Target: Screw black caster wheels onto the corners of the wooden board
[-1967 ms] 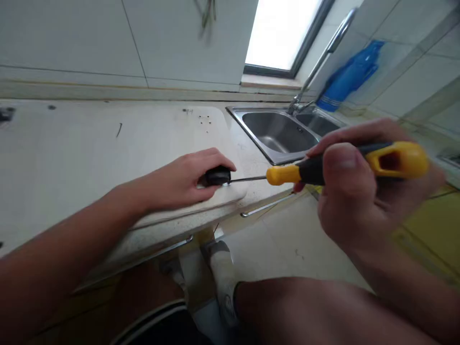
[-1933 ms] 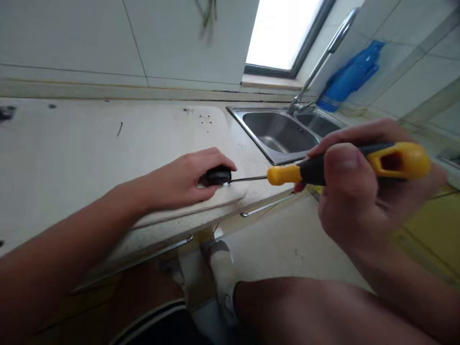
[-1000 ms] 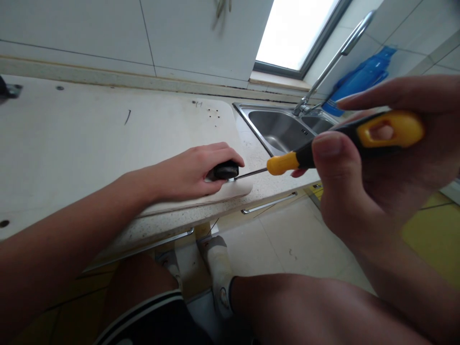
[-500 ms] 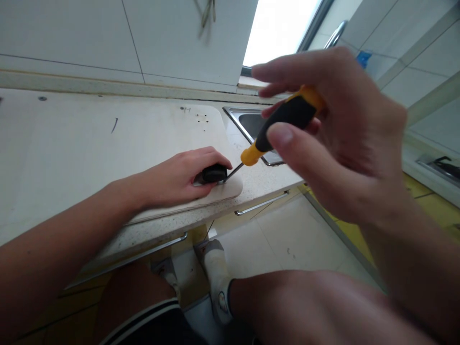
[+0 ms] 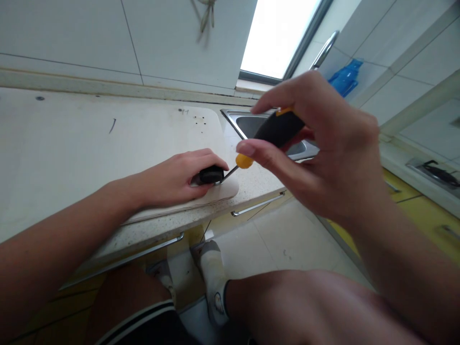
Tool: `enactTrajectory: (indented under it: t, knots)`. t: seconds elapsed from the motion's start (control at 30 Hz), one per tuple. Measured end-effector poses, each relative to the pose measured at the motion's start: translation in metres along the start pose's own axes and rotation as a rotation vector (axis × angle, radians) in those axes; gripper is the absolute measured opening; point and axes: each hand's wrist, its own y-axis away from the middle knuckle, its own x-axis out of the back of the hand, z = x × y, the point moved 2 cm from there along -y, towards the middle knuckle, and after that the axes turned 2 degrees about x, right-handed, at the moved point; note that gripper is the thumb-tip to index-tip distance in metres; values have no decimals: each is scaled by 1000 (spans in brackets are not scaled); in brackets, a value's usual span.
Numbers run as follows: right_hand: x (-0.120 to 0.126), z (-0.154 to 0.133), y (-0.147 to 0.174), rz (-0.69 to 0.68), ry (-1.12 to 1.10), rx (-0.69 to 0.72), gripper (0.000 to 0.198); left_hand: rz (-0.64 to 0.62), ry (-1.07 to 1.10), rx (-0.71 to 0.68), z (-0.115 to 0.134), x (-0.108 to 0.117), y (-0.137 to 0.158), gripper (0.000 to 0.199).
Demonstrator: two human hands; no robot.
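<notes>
Head view has the left hand curled round a black fitting, the right hand gripping a screwdriver against its base. Looks mid-job; I can't tell what's left.

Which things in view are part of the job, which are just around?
In use:
- screwdriver, in the right hand
- black fitting, in the left hand
- white board, under the fitting

Apparently just around:
- sink
- faucet
- blue item, too unclear to name
- cord on the wall
</notes>
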Motion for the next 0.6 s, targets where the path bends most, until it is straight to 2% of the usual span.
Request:
enactTrajectory:
  t: [0.07,0.1,0.17,0.2,0.23,0.27,0.33,0.37,0.47,0.5,0.6]
  knots:
    - [-3,7,1,-125,-153,-2,41,-1,-3,19,1,0,0,41]
    - [-3,10,2,-50,-210,20,41,-1,-3,26,1,1,0,41]
    - [1,17,4,189,-155,17,34,-4,1,27,1,1,1,41]
    - [2,19,5,228,-101,2,33,-6,5,22,1,0,1,41]
    - [2,21,5,184,-66,-21,36,-7,9,16,1,0,2,42]
    - [1,22,5,81,-70,-40,40,-5,12,10,0,0,2,42]
    - [-1,21,5,-79,-153,-44,46,-1,10,7,0,0,2,43]
    - [-1,21,5,-42,-189,-12,46,-1,9,9,0,0,1,43]
    - [4,20,6,295,-77,68,29,-1,2,5,-1,-1,0,41]
    - [4,21,6,291,-47,50,27,-1,1,3,-1,-1,0,41]
    - [-2,25,6,-11,-152,-73,42,4,-4,3,-2,-2,0,42]
